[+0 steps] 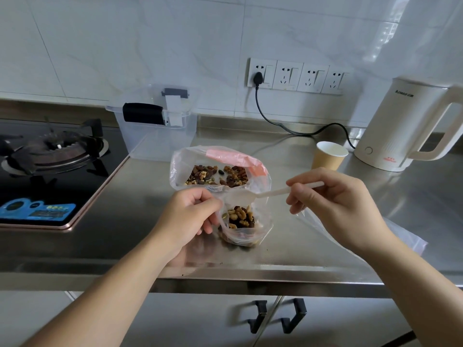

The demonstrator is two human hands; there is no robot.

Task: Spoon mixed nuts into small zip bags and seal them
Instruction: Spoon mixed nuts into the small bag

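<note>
- The small bag [239, 227], part-filled with nuts, stood on the worktop [288, 256] with its mouth held open by the left hand [193, 216], fingers pinched on its rim at 9 o'clock.
- The spoon [273, 192] was pinched by the right hand [328, 196], its handle lying from 3 to 9 o'clock and its bowl over the mouth.
- The big bag [218, 171] lay just beyond, at 12 o'clock.
- Whether the spoon's bowl was loaded could not be made out.

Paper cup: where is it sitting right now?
In the head view the paper cup stands upright on the steel counter, right of centre, just left of the white kettle and behind the right hand.
</note>
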